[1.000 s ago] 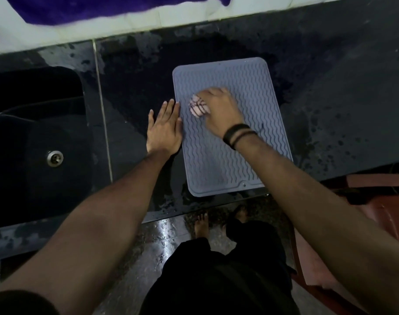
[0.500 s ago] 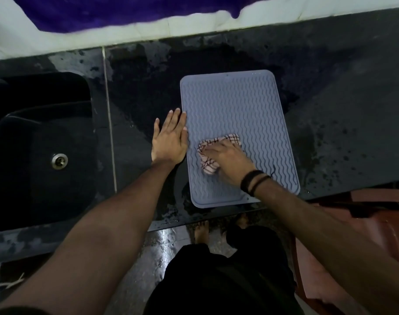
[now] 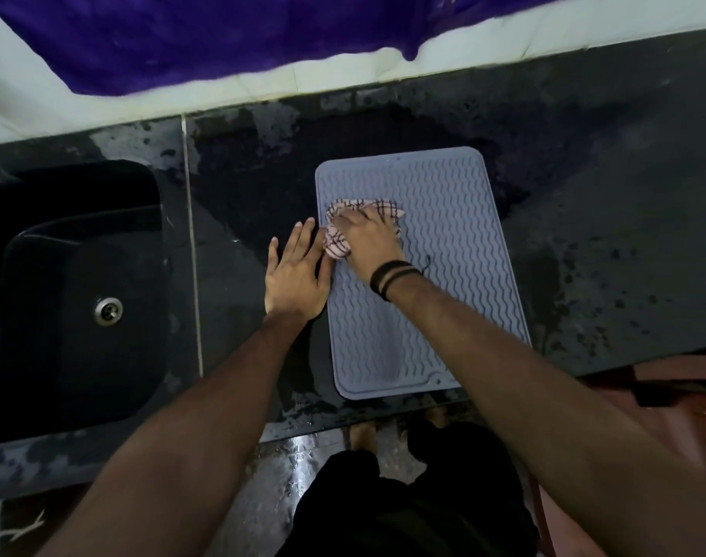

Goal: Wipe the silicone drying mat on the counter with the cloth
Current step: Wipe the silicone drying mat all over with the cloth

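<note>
A grey-blue silicone drying mat (image 3: 451, 251) with wavy ridges lies on the dark counter (image 3: 604, 235), its long side running away from me. My right hand (image 3: 367, 241) presses a crumpled pink checked cloth (image 3: 337, 241) onto the mat's left half, about midway along it. The cloth sticks out past the fingers toward the mat's left edge and far side. My left hand (image 3: 297, 275) lies flat with fingers apart on the counter, its right side touching the mat's left edge.
A dark sink (image 3: 74, 299) with a metal drain (image 3: 108, 310) sits to the left. White tiles (image 3: 343, 78) and a purple fabric (image 3: 222, 38) run along the back. The counter around the mat is wet. A reddish chair (image 3: 672, 428) stands at the lower right.
My right hand slid the cloth from the mat's middle toward its near end, then back up to the middle-left. My left hand stayed flat by the mat's left edge.
</note>
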A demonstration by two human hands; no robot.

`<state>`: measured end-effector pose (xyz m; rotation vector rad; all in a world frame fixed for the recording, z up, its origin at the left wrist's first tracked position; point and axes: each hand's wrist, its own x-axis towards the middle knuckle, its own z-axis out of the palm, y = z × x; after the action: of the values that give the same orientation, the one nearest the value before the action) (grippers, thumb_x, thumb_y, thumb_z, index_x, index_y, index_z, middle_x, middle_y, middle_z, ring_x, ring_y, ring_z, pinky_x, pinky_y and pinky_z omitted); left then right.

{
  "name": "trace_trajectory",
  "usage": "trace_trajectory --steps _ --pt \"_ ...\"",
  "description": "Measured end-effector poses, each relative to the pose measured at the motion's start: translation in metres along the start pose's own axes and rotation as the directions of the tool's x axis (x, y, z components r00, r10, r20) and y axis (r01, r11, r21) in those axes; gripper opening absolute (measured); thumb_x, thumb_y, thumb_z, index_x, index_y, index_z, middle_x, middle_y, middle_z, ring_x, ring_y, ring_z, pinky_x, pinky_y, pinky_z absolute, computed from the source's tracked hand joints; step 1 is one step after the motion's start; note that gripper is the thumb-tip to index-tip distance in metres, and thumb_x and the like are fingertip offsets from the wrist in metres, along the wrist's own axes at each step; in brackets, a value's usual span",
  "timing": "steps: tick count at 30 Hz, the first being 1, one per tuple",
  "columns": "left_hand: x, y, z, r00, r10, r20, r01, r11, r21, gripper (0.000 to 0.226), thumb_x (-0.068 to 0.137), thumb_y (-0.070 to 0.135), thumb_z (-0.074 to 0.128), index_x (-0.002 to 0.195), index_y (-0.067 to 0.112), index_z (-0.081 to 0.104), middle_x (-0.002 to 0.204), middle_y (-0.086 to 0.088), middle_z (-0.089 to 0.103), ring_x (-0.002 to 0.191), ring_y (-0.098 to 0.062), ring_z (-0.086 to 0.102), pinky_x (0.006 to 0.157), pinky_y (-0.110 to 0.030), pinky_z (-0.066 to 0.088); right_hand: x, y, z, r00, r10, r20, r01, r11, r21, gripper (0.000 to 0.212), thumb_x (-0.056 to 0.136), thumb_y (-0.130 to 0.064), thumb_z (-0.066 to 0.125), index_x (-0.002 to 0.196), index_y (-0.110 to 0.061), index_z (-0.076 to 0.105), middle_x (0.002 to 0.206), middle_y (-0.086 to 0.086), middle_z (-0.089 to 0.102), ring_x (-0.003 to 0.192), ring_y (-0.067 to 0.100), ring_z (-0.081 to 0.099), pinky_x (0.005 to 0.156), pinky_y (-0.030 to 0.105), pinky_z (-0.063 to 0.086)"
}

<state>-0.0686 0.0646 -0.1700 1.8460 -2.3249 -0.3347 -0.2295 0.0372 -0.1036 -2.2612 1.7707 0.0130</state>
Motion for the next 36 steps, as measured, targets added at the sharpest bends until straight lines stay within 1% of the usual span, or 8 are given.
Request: trace_trajectory --steps 6,8,13,18,21,24,28,36 --pt "-0.001 0.007 -0.007 1.000 -0.005 0.001 0.005 1.000 -0.017 0.054 0.108 0.043 0.026 0.159 0.024 0.027 0.166 0.000 0.022 0.154 -0.016 0.013 0.124 -0.054 0.007 -0.033 0.019 -0.010 0.988 -0.113 0.109 0.108 0.993 0.053 0.059 0.082 -0.008 0.060 0.139 -0.020 0.050 0.144 0.001 0.049 0.131 0.026 0.039 0.112 0.045 0.031" --pt "0.001 0.008 -0.010 1.000 -0.004 0.001 0.004 1.000 -0.021 0.055 0.107 0.044 0.027 0.157 0.022 0.033 0.165 -0.002 0.027 0.153 -0.019 0.018 0.123 -0.056 0.006 -0.037 0.028 -0.021 0.981 -0.104 0.163 0.074 0.981 0.180 0.052 0.083 -0.003 0.056 0.133 -0.017 0.056 0.137 0.006 0.055 0.127 0.028 0.046 0.110 0.040 0.035" --pt "0.020 0.017 -0.018 0.992 -0.008 -0.123 0.006 1.000 -0.015 0.060 0.103 0.048 0.029 0.145 0.012 0.052 0.150 -0.013 0.049 0.139 -0.028 0.043 0.123 -0.059 0.006 -0.011 0.046 -0.051 0.984 0.163 -0.072 -0.116 0.893 0.435 0.034 0.086 0.001 0.051 0.117 -0.004 0.064 0.118 0.015 0.066 0.112 0.029 0.058 0.101 0.035 0.042" --pt "0.034 0.023 -0.006 1.000 0.001 -0.030 -0.001 1.000 -0.020 0.058 0.108 0.040 0.026 0.160 0.015 0.022 0.167 -0.003 0.019 0.154 -0.020 0.014 0.123 -0.057 -0.002 0.042 0.033 -0.058 0.965 0.170 -0.198 -0.111 0.955 0.275 0.051 0.083 -0.004 0.054 0.133 -0.015 0.054 0.128 0.010 0.057 0.116 0.031 0.052 0.101 0.042 0.044" --pt "0.037 0.019 0.002 1.000 -0.002 -0.026 0.001 0.999 -0.044 0.057 0.107 0.040 0.022 0.159 0.017 0.024 0.167 -0.001 0.019 0.155 -0.018 0.011 0.123 -0.056 -0.002 0.067 0.011 -0.044 0.981 0.069 -0.183 -0.049 0.993 0.110 0.055 0.082 -0.005 0.057 0.135 -0.019 0.050 0.133 0.005 0.053 0.120 0.030 0.045 0.097 0.044 0.043" --pt "0.037 0.017 0.005 0.998 -0.012 -0.058 0.009 0.998 -0.058 0.056 0.105 0.041 0.023 0.155 0.017 0.035 0.162 0.000 0.033 0.153 -0.017 0.017 0.123 -0.058 0.002 0.072 0.000 -0.025 0.999 -0.037 -0.029 0.034 0.995 -0.089 0.067 0.080 -0.013 0.066 0.142 -0.018 0.040 0.144 0.003 0.043 0.132 0.028 0.037 0.105 0.045 0.036" --pt "0.036 0.019 0.004 0.998 -0.039 -0.058 0.037 0.999 -0.021 0.058 0.105 0.042 0.020 0.158 0.021 0.030 0.166 0.004 0.024 0.154 -0.013 0.013 0.122 -0.059 0.000 0.069 0.022 -0.021 0.991 -0.129 -0.015 0.124 0.973 -0.193 0.053 0.094 -0.010 0.044 0.145 -0.019 0.038 0.151 0.000 0.038 0.137 0.028 0.032 0.111 0.047 0.028" --pt "0.035 0.019 0.003 0.998 -0.064 -0.014 0.064 0.997 -0.035 0.058 0.106 0.043 0.015 0.161 0.023 0.019 0.168 0.008 0.011 0.155 -0.010 0.005 0.122 -0.058 -0.004 0.036 0.087 -0.033 1.000 0.027 0.003 -0.026 0.977 -0.211 0.060 0.091 -0.011 0.054 0.147 -0.021 0.037 0.153 0.001 0.036 0.141 0.031 0.027 0.113 0.050 0.022"
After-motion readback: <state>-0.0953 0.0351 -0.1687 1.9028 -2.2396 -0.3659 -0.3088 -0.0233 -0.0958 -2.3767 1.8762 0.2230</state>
